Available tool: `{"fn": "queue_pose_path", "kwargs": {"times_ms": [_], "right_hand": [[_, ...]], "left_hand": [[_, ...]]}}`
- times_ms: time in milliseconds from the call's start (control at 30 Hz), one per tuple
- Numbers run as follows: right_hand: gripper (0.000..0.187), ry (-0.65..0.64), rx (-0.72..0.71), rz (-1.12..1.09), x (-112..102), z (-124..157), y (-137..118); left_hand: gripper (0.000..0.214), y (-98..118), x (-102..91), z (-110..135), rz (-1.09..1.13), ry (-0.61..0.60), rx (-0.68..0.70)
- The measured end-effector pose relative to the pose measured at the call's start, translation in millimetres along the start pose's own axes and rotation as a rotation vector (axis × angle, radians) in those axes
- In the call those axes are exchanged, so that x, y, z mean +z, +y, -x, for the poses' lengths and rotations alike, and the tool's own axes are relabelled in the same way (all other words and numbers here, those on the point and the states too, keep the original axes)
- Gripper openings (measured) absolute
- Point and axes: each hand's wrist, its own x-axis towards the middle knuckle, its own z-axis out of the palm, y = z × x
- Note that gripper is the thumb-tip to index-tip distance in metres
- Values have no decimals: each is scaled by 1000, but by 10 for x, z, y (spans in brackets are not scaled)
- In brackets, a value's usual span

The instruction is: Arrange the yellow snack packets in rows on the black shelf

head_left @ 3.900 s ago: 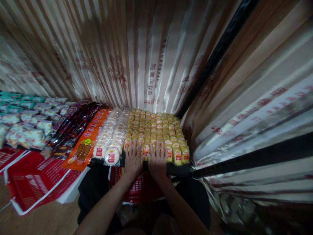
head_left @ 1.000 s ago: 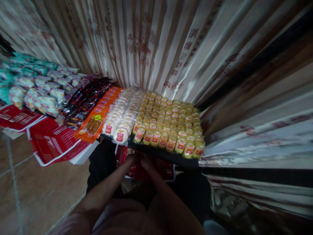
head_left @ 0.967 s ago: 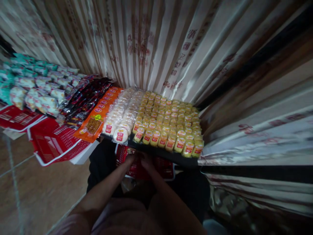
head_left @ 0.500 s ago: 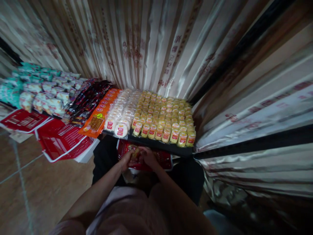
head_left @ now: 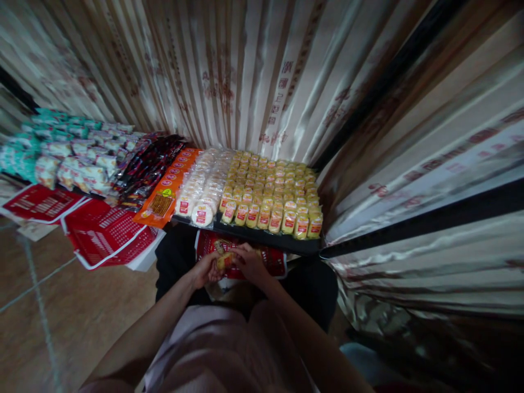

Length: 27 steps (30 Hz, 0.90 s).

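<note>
My left hand (head_left: 206, 269) is closed round a small yellow wrapped snack cake (head_left: 225, 261) with a reddish label. From the other side, the bent fingers of my right hand (head_left: 248, 262) pinch the same packet at its right end. Both hands are over a red plastic basket (head_left: 277, 263) at my knees, where a few more yellow packets lie, partly hidden by my hands. Just beyond stand rows of yellow wrapped snack cakes (head_left: 264, 215) on a black shelf (head_left: 282, 240).
Left of the yellow rows lie white round wrapped crackers (head_left: 202, 214), an orange snack bag (head_left: 164, 204), dark packets (head_left: 143, 169), and white and teal packets (head_left: 20, 147). Red baskets (head_left: 100, 237) stand on the tiled floor. Pleated curtains (head_left: 254, 71) hang behind and to the right.
My hands have lifted slightly toward me, and the yellow snack cake now shows more clearly between them. The view has shifted a little.
</note>
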Motion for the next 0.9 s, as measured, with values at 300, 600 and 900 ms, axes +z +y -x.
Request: {"fn": "queue_pose_path", "kwargs": {"times_ms": [300,600,900], "right_hand": [[47,313,145,-108,-89,-19,-174],[35,203,356,-770,-121,-94,-202],[32,362,306,-749,-256,-226,-347]], "left_hand": [[27,96,-15,92,184,-235,178],[26,152,133,36,276,-269,277],[26,169,84,13,-556,584,975]]}}
